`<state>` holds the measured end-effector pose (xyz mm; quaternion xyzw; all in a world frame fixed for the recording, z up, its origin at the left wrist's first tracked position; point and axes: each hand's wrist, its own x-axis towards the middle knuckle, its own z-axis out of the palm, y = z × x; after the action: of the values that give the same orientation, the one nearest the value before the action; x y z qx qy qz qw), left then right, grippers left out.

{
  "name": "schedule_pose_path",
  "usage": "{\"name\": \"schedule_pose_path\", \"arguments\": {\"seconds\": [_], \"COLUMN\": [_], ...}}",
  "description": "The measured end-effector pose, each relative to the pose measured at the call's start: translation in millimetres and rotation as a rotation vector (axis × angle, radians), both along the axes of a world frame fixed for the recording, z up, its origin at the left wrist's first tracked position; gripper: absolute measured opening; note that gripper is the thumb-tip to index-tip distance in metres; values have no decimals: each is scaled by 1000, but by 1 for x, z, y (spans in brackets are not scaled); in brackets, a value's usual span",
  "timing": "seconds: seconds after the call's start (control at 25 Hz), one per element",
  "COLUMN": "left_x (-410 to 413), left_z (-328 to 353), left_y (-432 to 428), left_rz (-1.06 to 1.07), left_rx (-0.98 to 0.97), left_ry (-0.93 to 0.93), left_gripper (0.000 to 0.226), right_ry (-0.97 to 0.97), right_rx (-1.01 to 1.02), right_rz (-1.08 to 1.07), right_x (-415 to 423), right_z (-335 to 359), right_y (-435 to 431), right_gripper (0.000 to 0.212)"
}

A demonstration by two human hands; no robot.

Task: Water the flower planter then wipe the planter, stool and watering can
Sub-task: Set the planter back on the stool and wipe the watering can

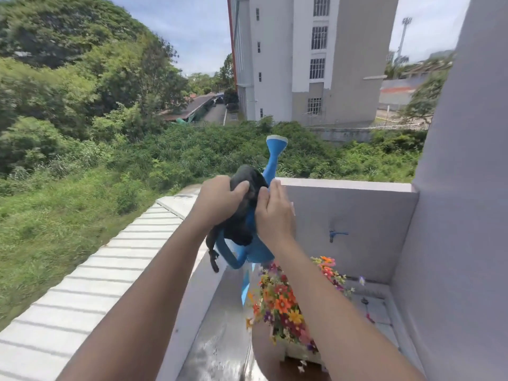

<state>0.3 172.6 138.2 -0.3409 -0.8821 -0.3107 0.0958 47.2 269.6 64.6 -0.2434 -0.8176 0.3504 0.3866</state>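
The left hand has its grip clamped on a black cloth, pressed to the blue can at the frame's centre. The right hand lies on the can's side with fingers straight. The can is in the air, spout up, above the planter at lower centre.

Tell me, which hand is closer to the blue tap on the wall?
Right. The right hand, on the watering can, is just left of the tap; the left hand, gripping the black cloth, is farther left.
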Motion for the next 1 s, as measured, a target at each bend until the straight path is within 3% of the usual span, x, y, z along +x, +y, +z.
{"name": "schedule_pose_path", "arguments": {"seconds": [0.2,0.44,0.68,1.0], "left_x": [95,196,249,273], "left_z": [0,-92,-256,-570], "left_y": [114,223,274,279], "left_rz": [-197,-261,-233,-189], "left_rx": [75,25,-127,-221], "left_ry": [-70,-210,-370,-496], "left_gripper": [43,42,38,31], "right_ry": [-59,-295,-545,-829], "right_rx": [65,8,-168,-209], "right_rz": [-223,-327,-328,-233], "right_x": [122,238,295,323], "right_z": [13,-67,-229,-544], "right_y": [107,201,242,245], "right_gripper": [52,51,51,61]}}
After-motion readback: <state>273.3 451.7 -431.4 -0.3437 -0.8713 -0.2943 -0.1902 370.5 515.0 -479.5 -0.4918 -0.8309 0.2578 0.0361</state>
